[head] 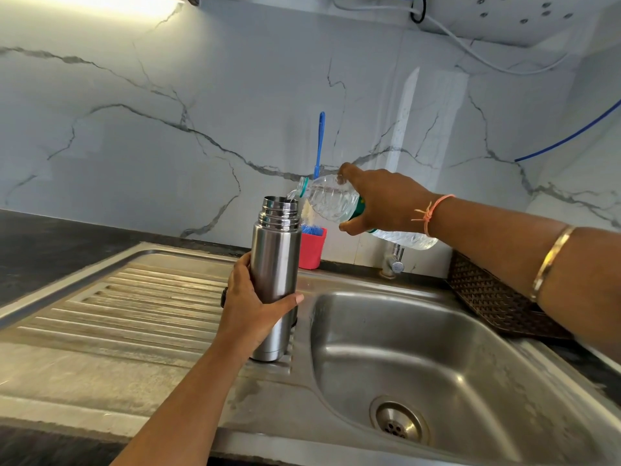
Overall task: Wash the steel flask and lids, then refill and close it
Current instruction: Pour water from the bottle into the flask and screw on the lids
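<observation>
One view only: head camera, wide-angle. It stands in front of the sink (369, 331), above the front edge of the worktop (50, 250), pitched forward and down. It faces the marble-veined wall (168, 95), which fills the upper half of the frame. The drainboard (134, 307) lies lower left, the basin lower right.

Range is close. Both forearms reach into frame, the left from the bottom edge, the right from the right edge. The left hand (248, 311) and right hand (383, 203) sit near frame centre, holding the steel flask (275, 264) and water bottle (331, 200). The top edge catches a light strip (100, 1) overhead. The lens bows the worktop's back edge.
</observation>
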`<move>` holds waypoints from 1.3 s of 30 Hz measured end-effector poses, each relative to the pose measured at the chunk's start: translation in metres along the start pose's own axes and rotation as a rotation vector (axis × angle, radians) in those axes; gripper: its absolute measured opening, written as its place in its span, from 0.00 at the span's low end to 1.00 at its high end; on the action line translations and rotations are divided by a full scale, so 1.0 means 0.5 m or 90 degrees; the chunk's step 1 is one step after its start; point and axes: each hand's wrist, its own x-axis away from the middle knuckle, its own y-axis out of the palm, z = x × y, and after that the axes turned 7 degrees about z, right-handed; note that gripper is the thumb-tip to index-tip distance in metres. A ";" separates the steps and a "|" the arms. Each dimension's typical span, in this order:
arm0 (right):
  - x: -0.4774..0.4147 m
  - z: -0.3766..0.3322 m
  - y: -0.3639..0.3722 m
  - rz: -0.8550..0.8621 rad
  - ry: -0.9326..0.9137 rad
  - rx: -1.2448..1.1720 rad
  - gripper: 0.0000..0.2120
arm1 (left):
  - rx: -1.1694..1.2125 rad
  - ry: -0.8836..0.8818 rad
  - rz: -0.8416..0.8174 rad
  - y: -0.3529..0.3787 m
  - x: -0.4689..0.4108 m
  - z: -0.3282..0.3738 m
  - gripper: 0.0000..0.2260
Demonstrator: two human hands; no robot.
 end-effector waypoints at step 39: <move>-0.007 0.008 0.001 0.017 -0.027 0.061 0.39 | -0.024 0.017 0.010 -0.006 0.005 0.014 0.40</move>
